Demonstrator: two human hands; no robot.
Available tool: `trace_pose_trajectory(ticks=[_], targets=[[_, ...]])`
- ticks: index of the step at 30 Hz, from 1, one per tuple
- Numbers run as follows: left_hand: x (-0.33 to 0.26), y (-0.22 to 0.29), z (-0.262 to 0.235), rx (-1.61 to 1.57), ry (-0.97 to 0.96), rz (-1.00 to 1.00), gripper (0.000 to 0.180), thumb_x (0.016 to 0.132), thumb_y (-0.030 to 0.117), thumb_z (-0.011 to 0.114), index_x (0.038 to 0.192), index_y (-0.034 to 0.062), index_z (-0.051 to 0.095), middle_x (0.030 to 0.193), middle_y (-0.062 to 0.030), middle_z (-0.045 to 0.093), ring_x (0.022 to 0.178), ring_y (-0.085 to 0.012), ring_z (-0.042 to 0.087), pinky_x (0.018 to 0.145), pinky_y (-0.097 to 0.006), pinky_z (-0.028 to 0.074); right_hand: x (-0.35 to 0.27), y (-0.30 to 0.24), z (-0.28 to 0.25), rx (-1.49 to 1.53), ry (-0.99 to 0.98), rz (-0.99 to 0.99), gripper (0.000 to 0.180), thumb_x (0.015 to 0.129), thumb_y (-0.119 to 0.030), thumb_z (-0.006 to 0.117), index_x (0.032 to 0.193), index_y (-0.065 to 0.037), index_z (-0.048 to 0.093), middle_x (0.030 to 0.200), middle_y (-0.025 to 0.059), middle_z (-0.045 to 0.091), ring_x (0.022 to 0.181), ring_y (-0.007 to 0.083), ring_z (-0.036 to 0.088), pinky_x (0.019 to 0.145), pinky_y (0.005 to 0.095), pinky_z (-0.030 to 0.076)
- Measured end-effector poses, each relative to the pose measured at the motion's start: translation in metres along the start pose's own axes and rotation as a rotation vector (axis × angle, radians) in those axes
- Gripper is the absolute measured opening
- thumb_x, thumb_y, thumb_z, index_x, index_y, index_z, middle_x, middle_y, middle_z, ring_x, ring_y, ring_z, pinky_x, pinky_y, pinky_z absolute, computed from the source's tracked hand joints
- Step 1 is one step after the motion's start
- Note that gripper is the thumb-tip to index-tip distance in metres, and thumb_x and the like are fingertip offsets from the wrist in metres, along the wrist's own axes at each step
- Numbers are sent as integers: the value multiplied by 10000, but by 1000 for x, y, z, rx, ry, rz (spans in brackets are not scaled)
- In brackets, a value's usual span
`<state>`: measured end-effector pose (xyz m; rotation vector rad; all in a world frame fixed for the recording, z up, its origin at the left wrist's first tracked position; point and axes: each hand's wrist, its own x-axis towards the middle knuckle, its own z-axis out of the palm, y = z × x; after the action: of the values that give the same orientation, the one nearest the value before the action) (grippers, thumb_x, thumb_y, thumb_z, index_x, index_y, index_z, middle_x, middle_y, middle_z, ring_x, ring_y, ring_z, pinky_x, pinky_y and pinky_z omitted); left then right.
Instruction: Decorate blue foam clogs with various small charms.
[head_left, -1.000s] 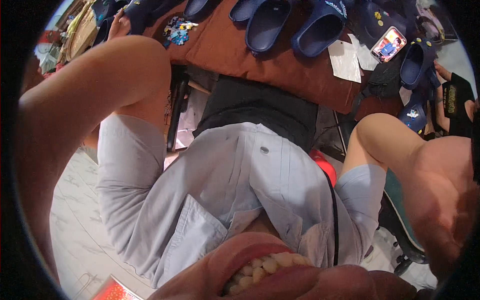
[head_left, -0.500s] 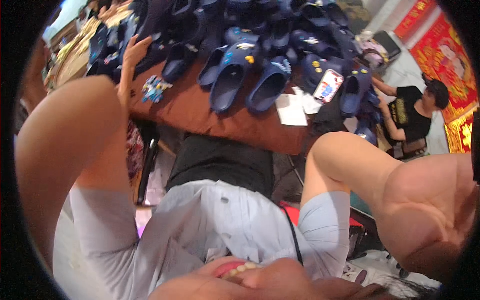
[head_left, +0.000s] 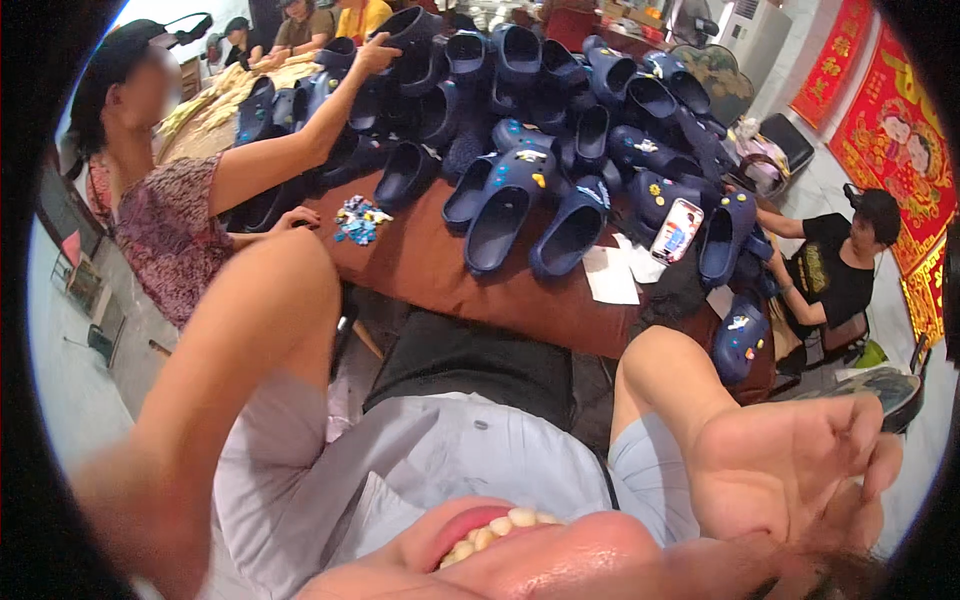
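My right hand [head_left: 790, 470] is raised at the lower right, palm showing. Its fingers are loosely bent and apart, and I see nothing in them. My left arm is bent upward, elbow toward the table; my left hand [head_left: 145, 500] is smeared at the lower left rim, its fingers unreadable. Neither hand touches the brown-covered table [head_left: 430, 265] ahead. On its near side lie a dark blue clog with small charms [head_left: 497, 230] and another dark blue clog [head_left: 568, 235]. A pile of small blue and white charms [head_left: 360, 220] lies to their left.
Many more clogs [head_left: 515, 65] are heaped behind. A phone [head_left: 678, 230] and white papers [head_left: 611, 275] lie at the right. A person in a patterned top [head_left: 175, 220] reaches over the heap from the left; a person in black [head_left: 832, 255] sits at the right.
The view has swung up and left, bringing more of the table and the people into sight. My right hand has turned, so its bent fingers now show.
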<state>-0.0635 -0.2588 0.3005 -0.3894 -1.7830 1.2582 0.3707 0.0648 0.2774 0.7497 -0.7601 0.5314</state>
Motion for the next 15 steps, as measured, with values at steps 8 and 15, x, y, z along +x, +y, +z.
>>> trace_pose_trajectory(ticks=[8, 15], targets=[[-188, -93, -351, -258, -451, -232, 266, 882, 369, 616, 811, 113, 600, 896, -42, 612, 876, -165, 605, 756, -359, 482, -2, -9, -8, 341, -249, 339, 359, 855, -307, 677, 1205, -330, 601, 1146, -216, 587, 1150, 180, 343, 871, 334, 283], [-187, -79, -326, -722, 571, -196, 290, 937, 348, 525, 933, 70, 609, 987, -66, 625, 941, -186, 593, 824, -426, 412, -25, -11, 62, 1121, 258, 191, 319, 845, -88, 613, 1159, -133, 582, 1170, -25, 568, 1207, 157, 418, 949, 378, 331]])
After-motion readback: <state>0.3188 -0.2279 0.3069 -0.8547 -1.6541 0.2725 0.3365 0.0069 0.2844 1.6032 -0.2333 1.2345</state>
